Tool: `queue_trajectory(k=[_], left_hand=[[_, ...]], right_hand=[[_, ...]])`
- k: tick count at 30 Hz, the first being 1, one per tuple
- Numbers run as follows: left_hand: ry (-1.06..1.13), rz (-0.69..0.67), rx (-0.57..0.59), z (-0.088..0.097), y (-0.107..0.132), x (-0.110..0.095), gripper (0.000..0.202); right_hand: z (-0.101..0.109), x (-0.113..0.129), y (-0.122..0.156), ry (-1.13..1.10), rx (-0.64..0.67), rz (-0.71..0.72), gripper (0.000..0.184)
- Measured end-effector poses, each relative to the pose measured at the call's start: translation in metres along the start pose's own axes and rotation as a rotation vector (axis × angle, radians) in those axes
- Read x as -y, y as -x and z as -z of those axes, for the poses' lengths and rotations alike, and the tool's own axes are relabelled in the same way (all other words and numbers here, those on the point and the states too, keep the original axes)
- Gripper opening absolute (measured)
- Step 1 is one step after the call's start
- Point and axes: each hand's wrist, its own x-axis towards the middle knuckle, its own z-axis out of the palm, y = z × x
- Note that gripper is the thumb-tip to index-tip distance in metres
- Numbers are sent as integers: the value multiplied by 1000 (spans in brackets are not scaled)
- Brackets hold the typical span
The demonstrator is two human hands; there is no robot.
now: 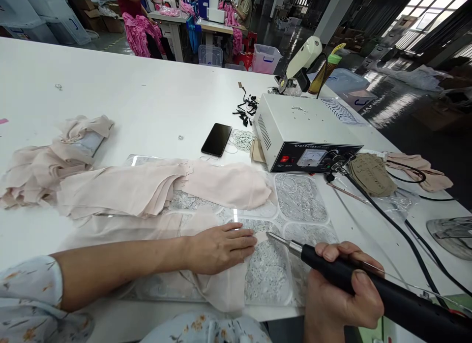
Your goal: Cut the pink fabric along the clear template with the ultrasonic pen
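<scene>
Left hand (217,249) flat on beige fabric (230,286), fingers extended; right hand (346,289) at its 4 o'clock gripping black-handled metal-tipped tool (405,296), tip at pale tab (261,237); metered control box (309,121) at 1 o'clock.

Loose pale blue cloth sleeve (27,301) printed with small orange-yellow flowers and thin dark sprigs, rounded hem at its end, matching pale blue floral garment front (199,328), bare left hand (218,249), bare right hand (334,297) with short-trimmed nails (362,276)
</scene>
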Motion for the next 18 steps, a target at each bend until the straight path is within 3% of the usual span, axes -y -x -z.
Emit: queue_trajectory(k=[6, 11, 18], left_hand=[[-2, 1, -11, 1, 0, 0, 33], [0, 7, -9, 0, -1, -1, 32], [-10, -10, -37, 0, -1, 0, 31]], right_hand=[[3, -3, -1, -11, 8, -23, 14], [0, -2, -2, 29, 28, 40, 11], [4, 4, 0, -30, 23, -9, 12]])
